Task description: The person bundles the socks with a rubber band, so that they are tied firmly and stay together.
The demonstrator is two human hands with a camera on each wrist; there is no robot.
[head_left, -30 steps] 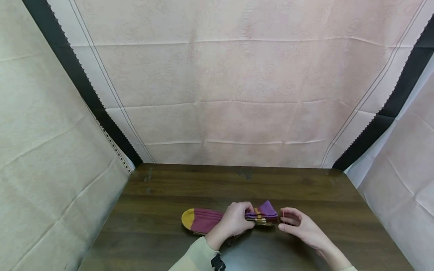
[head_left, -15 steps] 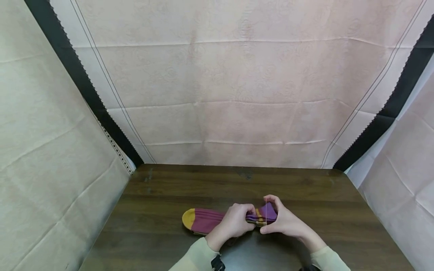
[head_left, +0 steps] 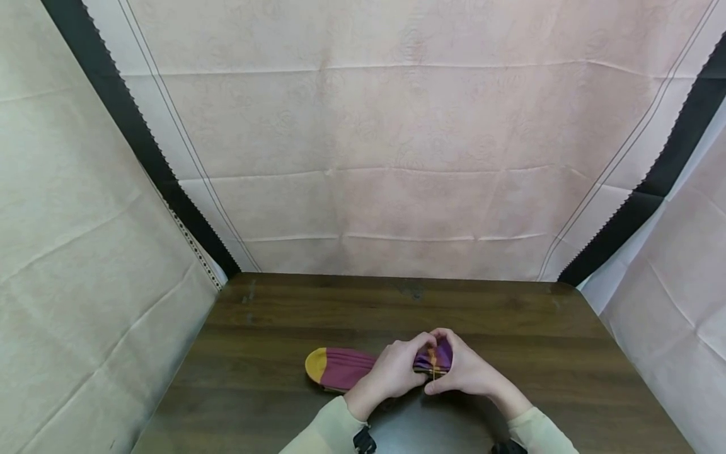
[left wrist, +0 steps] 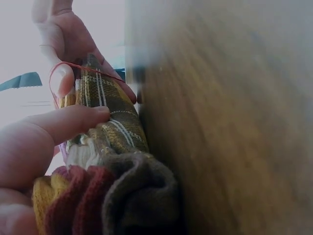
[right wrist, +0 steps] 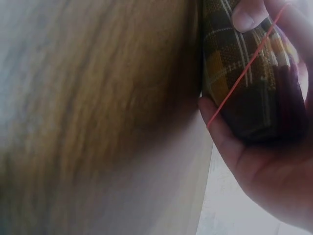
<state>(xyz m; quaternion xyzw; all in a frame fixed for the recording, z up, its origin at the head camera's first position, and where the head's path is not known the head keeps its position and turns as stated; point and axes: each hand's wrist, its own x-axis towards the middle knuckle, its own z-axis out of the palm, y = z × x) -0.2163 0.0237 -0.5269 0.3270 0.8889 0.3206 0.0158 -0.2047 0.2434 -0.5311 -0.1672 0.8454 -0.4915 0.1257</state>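
A stack of socks point(head_left: 348, 369) lies on the wooden table, maroon with a yellow toe at the left end and purple-and-yellow plaid at the right. My left hand point(head_left: 394, 369) grips the stack near its middle, thumb pressed on the brown plaid side in the left wrist view. A thin red rubber band point(right wrist: 247, 66) is stretched between the thumb and fingers of my right hand point(head_left: 473, 372), which curve around the plaid end. In the right wrist view the band crosses over the plaid fabric. My left hand covers the middle of the stack.
The brown table point(head_left: 317, 302) has its far edge against a pale cloth backdrop point(head_left: 397, 157). Cloth walls flank it on both sides, with black strips along the seams. A dark band point(head_left: 365, 439) sits on the left wrist.
My right hand has moved left with the rubber band, from beside the plaid end to around it, close to the left fingers. The left hand has kept its grip in place.
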